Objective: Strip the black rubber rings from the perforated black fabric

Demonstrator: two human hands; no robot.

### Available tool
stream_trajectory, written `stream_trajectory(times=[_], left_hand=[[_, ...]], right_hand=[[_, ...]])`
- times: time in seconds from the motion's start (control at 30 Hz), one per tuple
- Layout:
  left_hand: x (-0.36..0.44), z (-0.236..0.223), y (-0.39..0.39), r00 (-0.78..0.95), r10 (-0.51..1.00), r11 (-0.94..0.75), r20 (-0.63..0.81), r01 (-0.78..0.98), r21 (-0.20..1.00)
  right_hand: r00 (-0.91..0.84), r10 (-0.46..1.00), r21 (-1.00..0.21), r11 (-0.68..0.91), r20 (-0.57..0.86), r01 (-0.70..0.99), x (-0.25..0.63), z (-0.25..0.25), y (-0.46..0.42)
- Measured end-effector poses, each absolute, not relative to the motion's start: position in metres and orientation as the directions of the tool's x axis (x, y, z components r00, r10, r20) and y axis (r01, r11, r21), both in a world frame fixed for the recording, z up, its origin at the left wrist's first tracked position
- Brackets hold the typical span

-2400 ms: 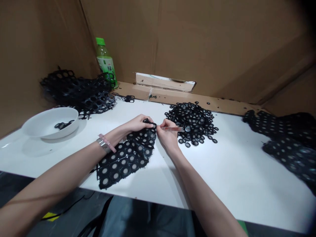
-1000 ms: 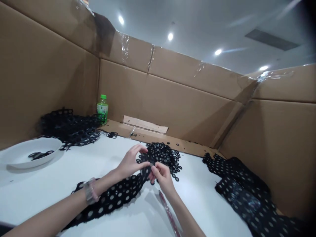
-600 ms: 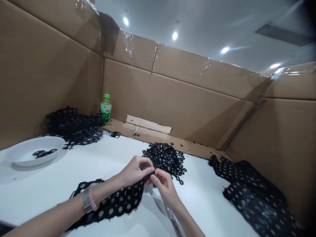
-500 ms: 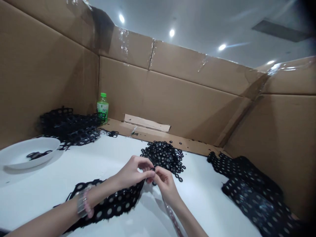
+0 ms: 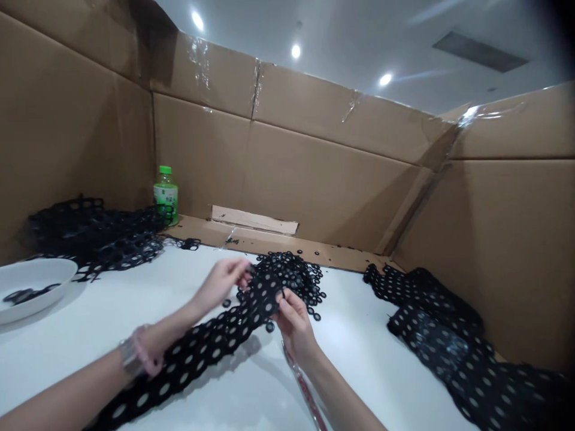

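Note:
A long black sheet of joined rings with white centres [image 5: 211, 344] hangs between my hands above the white table [image 5: 112, 311]. My left hand [image 5: 222, 281] pinches the sheet's far top edge, fingers closed on it. My right hand [image 5: 291, 320] grips the sheet's near right edge, fingers curled round it. Just beyond both hands lies a heap of loose black rings [image 5: 296, 278]. A thin reddish tool [image 5: 305, 392] lies on the table under my right forearm.
A white bowl [image 5: 31, 287] with a few black pieces sits at the left. Behind it lie empty black ring webs [image 5: 96, 236] and a green bottle [image 5: 166, 193]. More filled sheets [image 5: 449, 335] are piled at the right. Cardboard walls [image 5: 314, 179] enclose the table.
The view tilted up from the table. The reddish tool left my right hand and now lies on the table. Both hands lifted the sheet's end and spread apart along it.

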State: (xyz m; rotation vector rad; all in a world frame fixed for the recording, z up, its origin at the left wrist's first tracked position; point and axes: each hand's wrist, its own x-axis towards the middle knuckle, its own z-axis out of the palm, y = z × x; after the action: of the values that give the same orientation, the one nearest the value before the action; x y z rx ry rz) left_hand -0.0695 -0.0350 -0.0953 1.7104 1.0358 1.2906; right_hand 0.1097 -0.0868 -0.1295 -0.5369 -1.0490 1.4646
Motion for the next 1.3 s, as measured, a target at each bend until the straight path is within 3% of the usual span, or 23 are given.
stream_trajectory(times=[0.1,0.17,0.23,0.3,0.37,0.63,0.8,1.0,1.3], left_hand=[[-0.096,-0.090,-0.003,-0.036,0.889,-0.444,0.456,0.172,0.879],[-0.099,-0.087,0.009,0.035,0.852,-0.499,0.522,0.352,0.792],[-0.086,-0.088,0.015,0.180,0.794,-0.576,0.581,0.529,0.623],[-0.063,-0.092,0.020,0.320,0.713,-0.660,0.624,0.608,0.442],[-0.039,-0.099,0.027,0.393,0.687,-0.693,0.611,0.607,0.389],[-0.019,-0.097,0.005,0.462,0.639,-0.757,0.615,0.518,0.397],[-0.018,-0.086,-0.039,0.710,0.525,-0.849,0.470,0.399,0.346],[-0.010,-0.090,-0.045,0.709,0.581,-0.809,0.400,0.451,0.376],[-0.019,-0.083,-0.037,0.739,0.577,-0.767,0.348,0.342,0.543]], right_hand=[[-0.166,0.969,-0.783,0.043,0.184,-0.620,0.111,-0.123,-0.089],[-0.150,0.978,-0.738,0.007,0.146,-0.674,0.110,-0.122,-0.088],[-0.153,0.983,-0.688,-0.045,0.097,-0.724,0.110,-0.123,-0.087],[-0.157,0.987,-0.643,-0.105,0.023,-0.759,0.110,-0.127,-0.085],[-0.137,0.989,-0.610,-0.137,-0.047,-0.780,0.111,-0.131,-0.084],[-0.096,0.990,-0.578,-0.136,-0.100,-0.805,0.112,-0.136,-0.081],[-0.040,0.993,-0.554,-0.097,-0.114,-0.827,0.109,-0.134,-0.083],[-0.069,0.990,-0.669,-0.134,-0.123,-0.731,0.109,-0.131,-0.083],[-0.050,0.999,-0.767,-0.037,-0.007,-0.640,0.116,-0.134,-0.079]])
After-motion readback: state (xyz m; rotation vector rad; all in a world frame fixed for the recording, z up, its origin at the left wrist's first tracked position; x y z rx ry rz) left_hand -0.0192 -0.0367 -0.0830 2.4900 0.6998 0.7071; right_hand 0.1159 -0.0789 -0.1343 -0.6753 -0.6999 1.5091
